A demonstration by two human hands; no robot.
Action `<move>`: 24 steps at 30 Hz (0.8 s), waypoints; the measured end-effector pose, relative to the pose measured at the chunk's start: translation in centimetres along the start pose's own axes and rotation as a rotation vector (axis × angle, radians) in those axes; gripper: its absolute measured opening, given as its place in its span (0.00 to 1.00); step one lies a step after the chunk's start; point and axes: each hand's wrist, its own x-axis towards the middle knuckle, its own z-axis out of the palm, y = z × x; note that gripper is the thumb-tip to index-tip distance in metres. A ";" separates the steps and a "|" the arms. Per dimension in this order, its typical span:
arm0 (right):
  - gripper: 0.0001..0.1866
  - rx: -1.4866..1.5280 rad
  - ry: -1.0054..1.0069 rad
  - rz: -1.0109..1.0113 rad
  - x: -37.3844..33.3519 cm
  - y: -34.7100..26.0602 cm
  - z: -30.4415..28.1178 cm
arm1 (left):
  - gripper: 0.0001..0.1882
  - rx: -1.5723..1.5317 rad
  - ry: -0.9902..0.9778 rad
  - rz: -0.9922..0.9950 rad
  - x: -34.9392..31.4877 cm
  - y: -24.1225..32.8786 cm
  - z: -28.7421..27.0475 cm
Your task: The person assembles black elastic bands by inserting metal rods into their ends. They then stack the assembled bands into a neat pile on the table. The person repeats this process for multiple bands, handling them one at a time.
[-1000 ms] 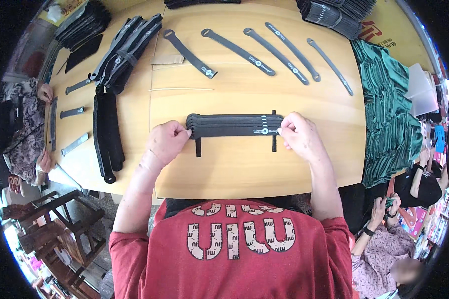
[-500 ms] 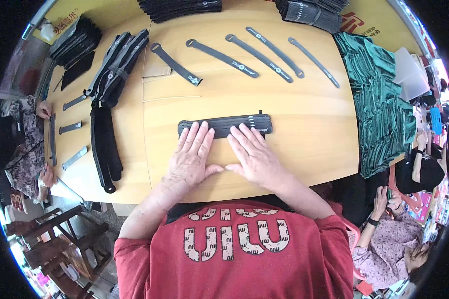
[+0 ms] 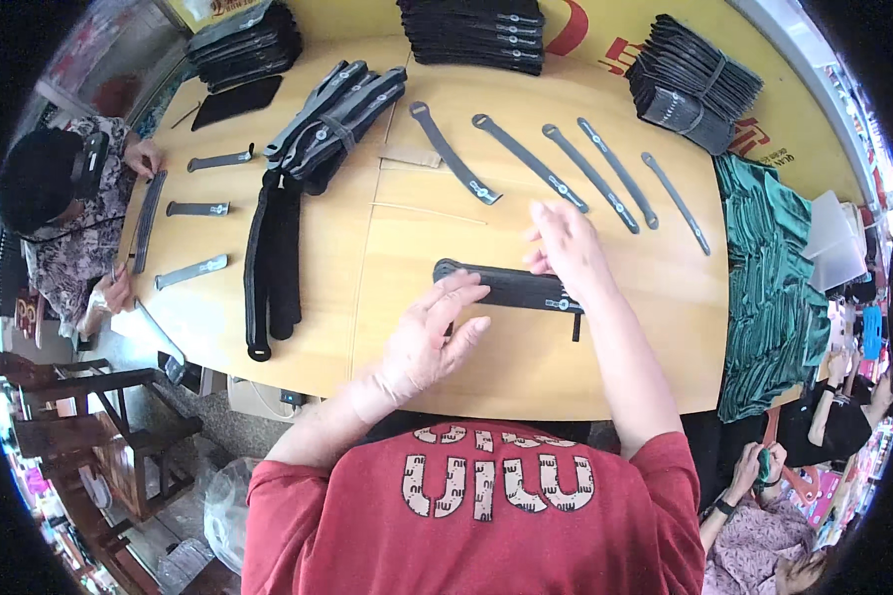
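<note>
A flat pile of dark straps (image 3: 516, 289) lies crosswise on the table in front of me, with a light print at its right end. A narrow black tab (image 3: 576, 329) sticks out from under that end. My left hand (image 3: 429, 332) is over the pile's left end, fingers stretched and apart, holding nothing I can see; whether it touches is unclear. Raised above the right part is my right hand (image 3: 569, 246), its fingers loosely bent and apart, with nothing visible in them. Beyond it lie several loose grey straps, such as one strap (image 3: 531, 164) and a shorter one (image 3: 675, 203).
To the left are a tied strap bundle (image 3: 337, 124) and long black straps (image 3: 273, 268). Stacked bundles (image 3: 471, 38) and a banded bundle (image 3: 700, 84) stand at the back. Green fabric (image 3: 769, 297) is heaped at the right. A co-worker (image 3: 64, 198) handles a strap at the far left.
Both hands have come up from lying flat across the pile. The right one has risen farther away from me, and the left is now at the pile's left end. The whole view has shifted.
</note>
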 end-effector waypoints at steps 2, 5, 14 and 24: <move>0.18 0.144 -0.056 0.149 3.3 -0.7 1.1 | 0.17 -0.300 -0.081 -0.313 0.0 0.5 -0.8; 0.18 0.273 -0.147 0.114 6.5 1.4 2.6 | 0.19 -0.584 -0.029 -0.500 0.0 -0.9 -0.8; 0.15 0.069 -0.240 0.005 -4.4 0.0 -0.7 | 0.20 -1.259 0.062 -0.782 4.1 -1.0 -2.0; 0.12 -0.155 -0.175 -0.065 -10.4 5.7 -5.6 | 0.08 -1.085 0.140 -0.838 0.4 -1.4 -0.9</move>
